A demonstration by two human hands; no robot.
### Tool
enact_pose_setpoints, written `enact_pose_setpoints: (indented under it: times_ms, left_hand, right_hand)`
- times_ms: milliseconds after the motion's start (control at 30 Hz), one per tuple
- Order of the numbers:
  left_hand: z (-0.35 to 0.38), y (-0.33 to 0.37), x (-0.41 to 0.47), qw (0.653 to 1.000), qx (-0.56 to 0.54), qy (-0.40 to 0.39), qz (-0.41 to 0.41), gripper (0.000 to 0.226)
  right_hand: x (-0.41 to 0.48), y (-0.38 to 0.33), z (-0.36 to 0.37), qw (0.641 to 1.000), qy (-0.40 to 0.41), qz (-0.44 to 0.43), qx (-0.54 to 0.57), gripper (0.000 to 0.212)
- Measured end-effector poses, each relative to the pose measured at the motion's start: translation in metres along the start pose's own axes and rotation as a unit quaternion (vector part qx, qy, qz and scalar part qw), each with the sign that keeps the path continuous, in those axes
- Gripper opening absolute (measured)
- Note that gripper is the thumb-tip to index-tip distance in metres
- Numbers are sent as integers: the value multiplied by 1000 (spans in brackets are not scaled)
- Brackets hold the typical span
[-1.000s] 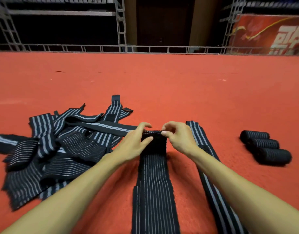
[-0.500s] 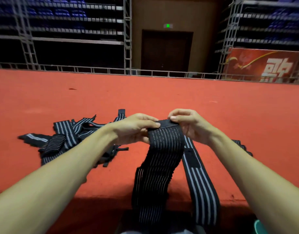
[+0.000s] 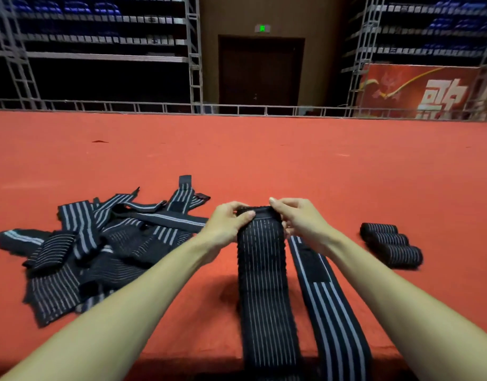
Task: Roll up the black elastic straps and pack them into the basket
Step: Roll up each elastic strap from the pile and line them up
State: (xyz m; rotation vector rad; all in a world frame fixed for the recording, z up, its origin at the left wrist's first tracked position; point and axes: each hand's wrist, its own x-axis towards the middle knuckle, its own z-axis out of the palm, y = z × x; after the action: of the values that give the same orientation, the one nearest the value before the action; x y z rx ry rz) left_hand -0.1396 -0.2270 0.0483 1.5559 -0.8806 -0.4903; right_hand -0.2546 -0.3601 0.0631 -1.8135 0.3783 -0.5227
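Observation:
A black elastic strap with thin white stripes runs from the near edge of the red floor up to my hands. My left hand and my right hand pinch its far end from either side, where the end is turned over into a small roll. A second flat strap with wide stripes lies just right of it. Three rolled straps sit side by side on the floor to the right. No basket is in view.
A loose heap of unrolled black striped straps covers the floor to the left. The red carpeted platform stretches far ahead to a metal railing. Its near edge drops off just below my forearms.
The view swung up and back down. My hands held the strap end lifted half a second ago; now they are lower, closer to the floor, still pinching the rolled end.

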Motion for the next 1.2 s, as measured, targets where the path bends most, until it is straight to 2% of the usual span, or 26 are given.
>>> enact_pose_setpoints:
  times_ms: [100,233,333,467,633,767,933,1067,1200]
  left_hand:
    - [6,-32,21,996,51,44,65,9]
    - [14,-65,42,988,95,58,111,12]
    - [18,-90,55,987,93,63,115,17]
    - [22,-116,64,995,27,63,79,15]
    - [21,-125,68,996,-50,43,62,11]
    - [23,-127,68,997,-54,25,41,13]
    - [26,-123,62,995,-63,55,50,14]
    - [26,-126,62,995,-85,44,27,19]
    - [24,-128,61,998,-52,21,39,18]
  right_hand:
    - [18,23,5,1000,17,21,-3,36]
    - [41,63,16,998,38,45,8,43]
    - [56,93,21,995,51,61,52,41]
    - [66,126,26,992,49,58,98,51]
    - [69,137,26,991,34,43,119,30]
    - [73,139,23,993,21,42,112,23]
    - [73,141,21,997,41,-16,61,11]
    - [70,136,23,996,58,-45,54,11]
    - [66,134,21,996,71,-48,32,14]
